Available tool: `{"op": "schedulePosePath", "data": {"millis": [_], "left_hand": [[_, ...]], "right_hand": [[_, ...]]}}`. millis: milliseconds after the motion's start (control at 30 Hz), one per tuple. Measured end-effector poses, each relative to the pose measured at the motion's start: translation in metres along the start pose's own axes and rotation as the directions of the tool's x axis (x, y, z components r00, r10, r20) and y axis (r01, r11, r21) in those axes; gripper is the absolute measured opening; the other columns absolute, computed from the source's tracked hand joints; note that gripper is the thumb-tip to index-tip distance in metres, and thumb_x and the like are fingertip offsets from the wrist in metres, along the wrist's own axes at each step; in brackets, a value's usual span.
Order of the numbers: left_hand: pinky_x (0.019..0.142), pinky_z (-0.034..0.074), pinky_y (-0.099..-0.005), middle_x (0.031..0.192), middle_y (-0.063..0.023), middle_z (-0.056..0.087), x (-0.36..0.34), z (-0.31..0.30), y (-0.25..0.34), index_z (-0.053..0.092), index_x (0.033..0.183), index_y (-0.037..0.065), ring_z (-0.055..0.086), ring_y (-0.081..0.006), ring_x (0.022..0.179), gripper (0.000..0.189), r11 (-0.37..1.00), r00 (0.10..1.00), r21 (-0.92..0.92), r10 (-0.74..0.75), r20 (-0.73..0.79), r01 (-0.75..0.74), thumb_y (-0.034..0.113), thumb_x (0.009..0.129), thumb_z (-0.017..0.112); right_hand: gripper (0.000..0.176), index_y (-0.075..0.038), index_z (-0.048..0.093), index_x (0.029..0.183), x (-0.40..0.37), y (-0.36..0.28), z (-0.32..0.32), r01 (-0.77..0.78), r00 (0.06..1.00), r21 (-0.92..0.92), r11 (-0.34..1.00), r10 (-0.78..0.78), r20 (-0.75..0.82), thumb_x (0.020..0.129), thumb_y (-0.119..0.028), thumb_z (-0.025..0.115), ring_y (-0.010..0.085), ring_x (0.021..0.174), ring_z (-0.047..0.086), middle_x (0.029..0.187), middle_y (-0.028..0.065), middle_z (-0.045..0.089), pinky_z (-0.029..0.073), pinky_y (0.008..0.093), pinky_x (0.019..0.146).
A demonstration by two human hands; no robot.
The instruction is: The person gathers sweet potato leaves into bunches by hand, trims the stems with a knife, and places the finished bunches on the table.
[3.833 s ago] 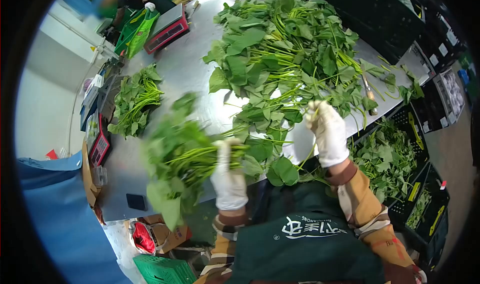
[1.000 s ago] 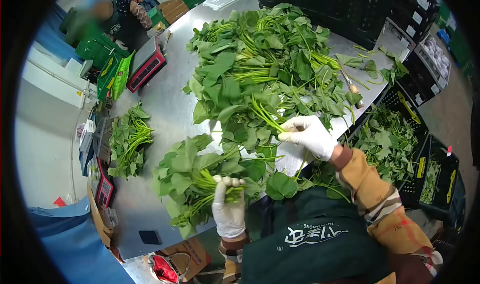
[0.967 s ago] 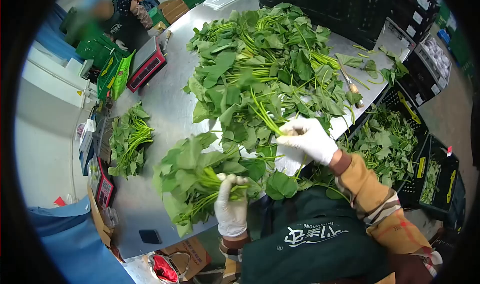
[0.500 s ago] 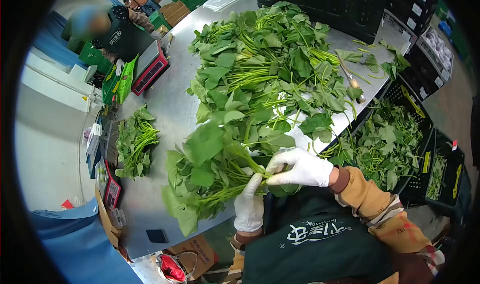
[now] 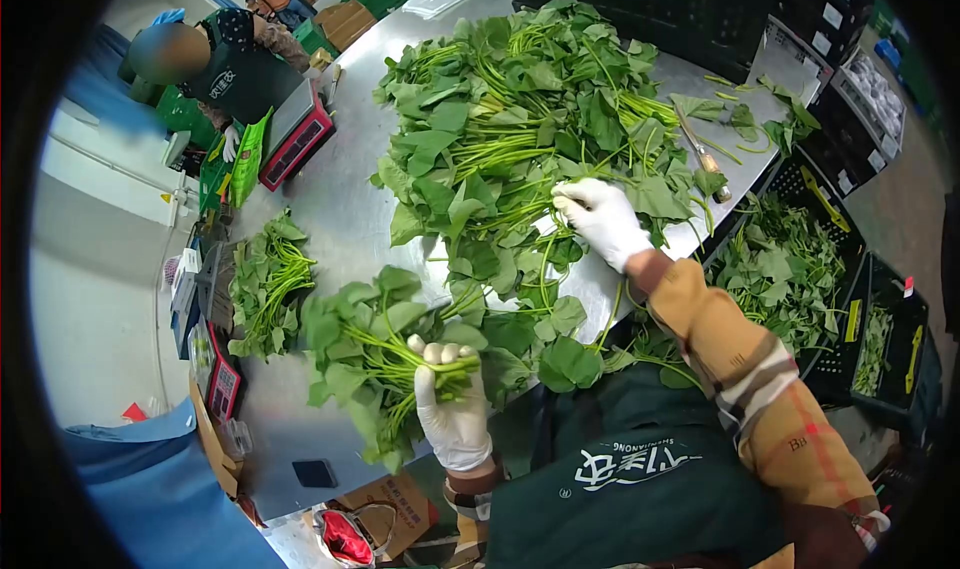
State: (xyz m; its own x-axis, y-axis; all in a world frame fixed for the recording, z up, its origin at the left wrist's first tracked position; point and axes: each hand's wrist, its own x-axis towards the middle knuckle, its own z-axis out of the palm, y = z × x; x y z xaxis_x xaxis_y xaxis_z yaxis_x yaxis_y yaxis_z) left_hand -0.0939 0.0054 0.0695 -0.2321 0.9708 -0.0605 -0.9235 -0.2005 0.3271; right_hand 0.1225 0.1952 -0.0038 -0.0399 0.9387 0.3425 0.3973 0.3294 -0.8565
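Observation:
My left hand (image 5: 452, 409), in a white glove, is closed round the stems of a bunch of leafy greens (image 5: 365, 344), whose broad leaves fan out to the left above the table. At the near edge of a large heap of the same greens (image 5: 520, 119), my gloved right hand (image 5: 603, 219) has its fingers pinched on thin green stems (image 5: 550, 249). How many stems it grips is hidden by the fingers. Loose leaves hang over the table edge between my two hands.
A separate bunch (image 5: 272, 289) lies on the metal table (image 5: 350, 179) at left. A knife (image 5: 708, 164) rests right of the heap. Crates of greens (image 5: 785, 269) stand at lower right. Beyond a red scale (image 5: 297, 144) is a co-worker (image 5: 245, 79). A phone (image 5: 314, 474) lies near the edge.
My right hand has left the held bunch and moved up and right to the heap. My left hand has shifted slightly left and down, keeping the bunch.

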Motion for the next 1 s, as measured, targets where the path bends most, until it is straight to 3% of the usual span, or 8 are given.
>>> {"op": "schedulePosePath", "data": {"millis": [67, 167, 233, 333, 433, 633, 867, 1000], "left_hand": [[0.099, 0.038, -0.0402, 0.094, -0.0015, 0.047, -0.002, -0.002, -0.004, 0.047, 0.115, 0.009, 0.047, -0.0172, 0.090, 0.030, 0.998, 0.997, -0.024, -0.060, 0.047, 0.061, 0.002, 0.089, 0.058], [0.099, 0.039, -0.0405, 0.097, -0.0021, 0.050, -0.005, -0.003, 0.000, 0.048, 0.114, 0.009, 0.049, -0.0182, 0.093, 0.028, 0.997, 0.998, 0.043, -0.069, -0.001, 0.069, 0.002, 0.089, 0.058], [0.098, 0.040, -0.0406, 0.098, -0.0028, 0.053, -0.008, -0.005, 0.004, 0.049, 0.113, 0.009, 0.052, -0.0188, 0.094, 0.027, 0.995, 0.997, 0.094, -0.036, -0.065, 0.042, 0.001, 0.089, 0.058], [0.097, 0.042, -0.0405, 0.099, -0.0041, 0.056, -0.008, 0.000, 0.005, 0.050, 0.112, 0.008, 0.055, -0.0200, 0.094, 0.025, 0.983, 0.981, 0.181, 0.006, -0.195, 0.030, 0.001, 0.089, 0.057], [0.095, 0.044, -0.0403, 0.097, -0.0037, 0.058, -0.006, -0.001, -0.004, 0.051, 0.111, 0.008, 0.056, -0.0200, 0.093, 0.024, 0.988, 0.989, 0.141, -0.048, -0.140, 0.068, 0.002, 0.089, 0.057], [0.094, 0.045, -0.0406, 0.097, -0.0052, 0.062, -0.005, 0.001, -0.028, 0.055, 0.112, 0.008, 0.057, -0.0203, 0.091, 0.021, 0.957, 0.974, 0.238, -0.118, -0.191, 0.163, 0.008, 0.091, 0.061], [0.099, 0.047, -0.0398, 0.108, -0.0129, 0.066, -0.007, 0.004, -0.038, 0.061, 0.108, 0.000, 0.061, -0.0236, 0.105, 0.019, 0.908, 0.957, 0.395, -0.021, -0.290, 0.140, 0.005, 0.090, 0.061], [0.096, 0.047, -0.0389, 0.097, -0.0090, 0.065, -0.003, -0.004, -0.014, 0.063, 0.102, 0.000, 0.062, -0.0211, 0.094, 0.015, 0.947, 0.983, 0.321, 0.042, -0.178, 0.018, 0.010, 0.091, 0.061]], "right_hand": [[0.024, -0.008, 0.070, 0.098, 0.012, 0.013, 0.007, 0.195, 0.980, -0.521, 0.831, -0.147, 0.133, 0.084, -0.026, 0.067, 0.0328, 0.082, 0.064, 0.085, 0.0163, 0.066, 0.050, 0.0383, 0.076], [0.022, -0.007, 0.069, 0.094, 0.026, 0.011, 0.006, 0.242, 0.953, -0.614, 0.752, -0.066, 0.295, 0.082, -0.024, 0.069, 0.0284, 0.078, 0.063, 0.085, 0.0149, 0.066, 0.050, 0.0366, 0.073], [0.020, -0.006, 0.068, 0.094, 0.021, -0.009, -0.007, 0.019, 0.960, -0.140, 0.990, 0.021, 0.279, 0.083, -0.022, 0.069, 0.0221, 0.075, 0.061, 0.081, 0.0106, 0.066, 0.049, 0.0341, 0.071], [0.015, -0.002, 0.066, 0.087, 0.009, -0.046, -0.041, -0.426, 0.894, 0.507, 0.749, 0.263, 0.363, 0.087, -0.018, 0.065, 0.0074, 0.068, 0.054, 0.075, -0.0005, 0.063, 0.047, 0.0254, 0.065], [0.015, -0.002, 0.068, 0.088, -0.019, -0.010, -0.037, -0.365, 0.912, 0.238, 0.900, 0.293, 0.287, 0.089, -0.015, 0.061, 0.0056, 0.065, 0.053, 0.073, -0.0006, 0.062, 0.045, 0.0224, 0.061], [0.013, -0.001, 0.065, 0.096, -0.069, -0.047, -0.035, -0.464, 0.884, 0.562, 0.684, 0.400, 0.243, 0.092, -0.009, 0.055, 0.0047, 0.060, 0.051, 0.077, -0.0007, 0.062, 0.042, 0.0188, 0.054], [0.021, -0.004, 0.069, 0.098, -0.070, -0.097, -0.017, -0.462, 0.692, 0.384, 0.799, 0.055, 0.719, 0.090, -0.022, 0.063, 0.0138, 0.079, 0.061, 0.083, 0.0077, 0.068, 0.049, 0.0295, 0.074], [0.025, -0.006, 0.069, 0.100, 0.000, -0.034, 0.003, -0.171, 0.907, 0.116, 0.979, 0.110, 0.407, 0.088, -0.027, 0.063, 0.0187, 0.077, 0.063, 0.083, 0.0107, 0.068, 0.049, 0.0325, 0.072]]}}
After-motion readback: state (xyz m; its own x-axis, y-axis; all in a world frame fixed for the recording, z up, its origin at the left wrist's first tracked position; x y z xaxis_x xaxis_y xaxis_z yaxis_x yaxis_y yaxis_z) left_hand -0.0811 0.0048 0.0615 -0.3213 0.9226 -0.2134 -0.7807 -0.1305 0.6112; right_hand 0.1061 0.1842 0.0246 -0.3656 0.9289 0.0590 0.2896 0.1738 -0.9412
